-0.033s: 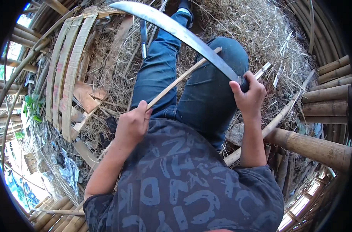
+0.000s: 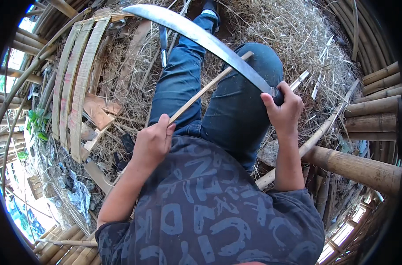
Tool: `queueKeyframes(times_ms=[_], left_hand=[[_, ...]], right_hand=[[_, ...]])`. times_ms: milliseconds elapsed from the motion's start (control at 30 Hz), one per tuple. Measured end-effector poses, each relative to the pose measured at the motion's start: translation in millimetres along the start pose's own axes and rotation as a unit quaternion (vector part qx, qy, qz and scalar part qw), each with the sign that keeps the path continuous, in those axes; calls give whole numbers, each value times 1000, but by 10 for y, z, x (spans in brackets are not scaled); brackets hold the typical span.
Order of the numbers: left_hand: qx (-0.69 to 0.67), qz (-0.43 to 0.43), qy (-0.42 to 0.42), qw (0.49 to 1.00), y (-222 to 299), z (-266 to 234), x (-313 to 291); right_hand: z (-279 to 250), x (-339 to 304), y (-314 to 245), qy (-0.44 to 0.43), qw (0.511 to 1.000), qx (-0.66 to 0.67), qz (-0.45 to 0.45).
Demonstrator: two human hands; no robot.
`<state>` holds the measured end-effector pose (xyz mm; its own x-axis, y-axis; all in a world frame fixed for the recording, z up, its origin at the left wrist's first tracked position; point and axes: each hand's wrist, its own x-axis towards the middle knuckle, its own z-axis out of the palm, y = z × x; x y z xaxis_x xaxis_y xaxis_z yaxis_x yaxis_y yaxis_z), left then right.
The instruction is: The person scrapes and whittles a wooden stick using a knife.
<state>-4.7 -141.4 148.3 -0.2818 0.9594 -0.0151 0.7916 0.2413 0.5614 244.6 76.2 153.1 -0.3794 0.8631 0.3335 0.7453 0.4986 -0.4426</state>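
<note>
My right hand is closed round the dark handle of a long curved blade, like a large sickle. The blade sweeps up and left from that hand, over my thighs, to a tip at the upper left. In my closed left hand is the near end of a thin, pale wooden stick. The stick slants up to the right, and its far end rests at my bent right knee. Near that far end, the blade crosses over the stick; whether they touch I cannot tell.
Pale slats stand joined on the left, near broken wood pieces. A dark tool with a metal end lies beside my left leg. Dry straw covers the ground. At right are thick bamboo poles.
The blade has shifted very slightly, its tip a little lower and further left. Both hands keep their hold, and the stick is nearly in the same place.
</note>
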Motion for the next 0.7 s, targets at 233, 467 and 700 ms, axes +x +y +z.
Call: queueKeyframes(times_ms=[233,467,700], left_hand=[[-83,47,-3,995,386,134,387],[-14,68,-25,997,818,294,734],[4,117,-24,993,795,366,833]], right_hand=[[-21,28,-36,-6,1000,-14,-14],[-100,35,-163,-26,998,-33,-35],[-153,81,-149,-57,994,-79,-57]])
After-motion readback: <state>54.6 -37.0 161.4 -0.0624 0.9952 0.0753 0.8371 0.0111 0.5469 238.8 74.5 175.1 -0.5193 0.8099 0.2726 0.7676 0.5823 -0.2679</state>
